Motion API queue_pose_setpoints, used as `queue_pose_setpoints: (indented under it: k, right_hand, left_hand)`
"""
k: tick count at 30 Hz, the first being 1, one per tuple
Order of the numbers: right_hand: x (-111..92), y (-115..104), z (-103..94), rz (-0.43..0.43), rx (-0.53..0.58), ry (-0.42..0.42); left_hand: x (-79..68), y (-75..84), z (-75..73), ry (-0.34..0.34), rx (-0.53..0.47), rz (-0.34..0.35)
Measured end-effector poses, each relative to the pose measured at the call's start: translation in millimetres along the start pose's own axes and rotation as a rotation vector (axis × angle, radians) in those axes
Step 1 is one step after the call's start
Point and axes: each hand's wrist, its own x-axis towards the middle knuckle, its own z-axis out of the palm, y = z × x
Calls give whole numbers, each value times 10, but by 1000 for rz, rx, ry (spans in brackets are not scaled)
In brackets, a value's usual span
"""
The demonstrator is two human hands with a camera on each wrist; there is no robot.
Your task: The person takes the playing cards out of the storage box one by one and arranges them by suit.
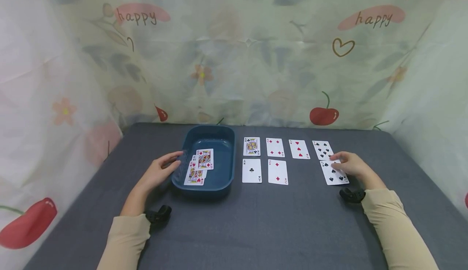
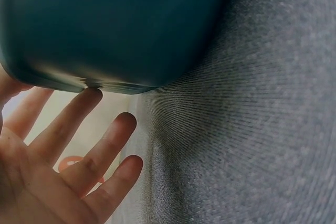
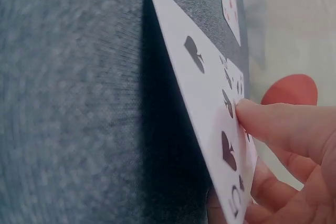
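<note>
My right hand (image 1: 352, 165) pinches a five of spades (image 1: 334, 173) at its right side, thumb on its face. In the right wrist view, that card (image 3: 202, 93) is tilted, with one edge raised over a dark shadow on the cloth. Just behind it lies a card with several spades (image 1: 321, 149). At the left, my left hand (image 1: 157, 173) touches the left rim of a dark blue plastic basin (image 1: 228, 184). Its fingers (image 2: 113, 140) look spread and nearly straight in the left wrist view. Two overlapping face cards (image 1: 204, 159) lie face up in the basin.
Right of the basin, a king of clubs (image 1: 252, 146), a four of diamonds (image 1: 275, 147) and a three of hearts (image 1: 299, 149) form a back row. In front lie an ace of clubs (image 1: 252, 171) and a two of diamonds (image 1: 278, 172). Printed curtains (image 1: 248, 79) enclose the grey table (image 1: 256, 229).
</note>
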Motion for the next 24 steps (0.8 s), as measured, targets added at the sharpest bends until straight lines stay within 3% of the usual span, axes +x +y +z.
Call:
queue_pose_setpoints:
  k: [17, 20, 24]
  right_hand:
    - [-39, -65, 33, 53, -89, 82]
    - [-44, -89, 38, 38, -114, 102]
    - [-56, -195, 57, -42, -112, 136]
  left_hand:
    - [5, 4, 4, 4, -2, 7]
    - [3, 2, 1, 1, -3, 6]
    - [-1, 8, -5, -2, -2, 2]
